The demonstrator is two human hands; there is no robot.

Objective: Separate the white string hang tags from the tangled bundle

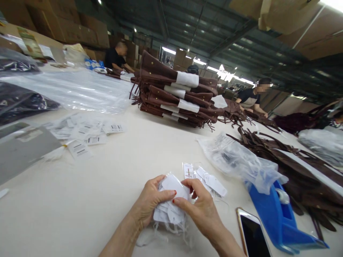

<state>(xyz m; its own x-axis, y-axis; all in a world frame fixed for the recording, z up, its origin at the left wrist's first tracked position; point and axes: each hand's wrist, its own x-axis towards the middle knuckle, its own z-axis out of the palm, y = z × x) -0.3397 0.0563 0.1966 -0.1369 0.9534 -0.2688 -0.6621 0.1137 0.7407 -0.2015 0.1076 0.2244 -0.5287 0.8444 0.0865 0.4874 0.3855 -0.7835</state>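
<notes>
Both the left hand (150, 203) and right hand (199, 208) pinch one bunch of white hang tags (171, 205) low over the table (120, 178), best peeled singly by thumb, with one phone (253, 235), one blue tape dispenser (278, 217), one brown stack (174, 96) and two co-workers beyond.

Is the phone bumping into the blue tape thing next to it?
Apart. The head view shows a strip of bare table between the phone and the blue tape dispenser. Neither hand touches them; both hold white tags.
</notes>
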